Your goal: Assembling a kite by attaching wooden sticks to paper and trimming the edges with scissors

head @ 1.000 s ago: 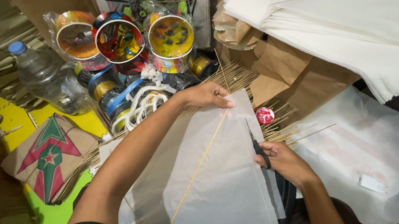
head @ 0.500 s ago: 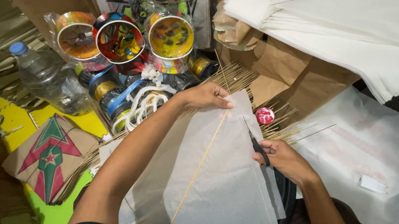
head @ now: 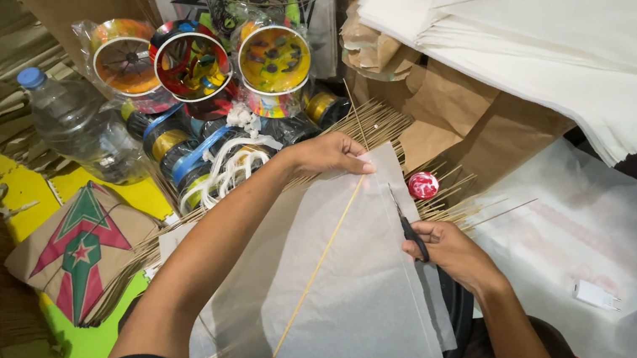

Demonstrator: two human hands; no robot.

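Since a second ago little has shifted: our left hand (head: 331,154) still pins the translucent sheet (head: 348,312) and bamboo stick (head: 318,264); our right hand (head: 452,251) stays closed on scissors (head: 407,223) at the sheet's upper right edge.

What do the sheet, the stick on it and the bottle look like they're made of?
Sheet: thin translucent paper, matte; what lies beneath shows faintly through.
Stick: probably bamboo; pale tan, thin, straight, like the loose splints nearby.
Bottle: clear glossy plastic, blue cap, see-through with highlights.
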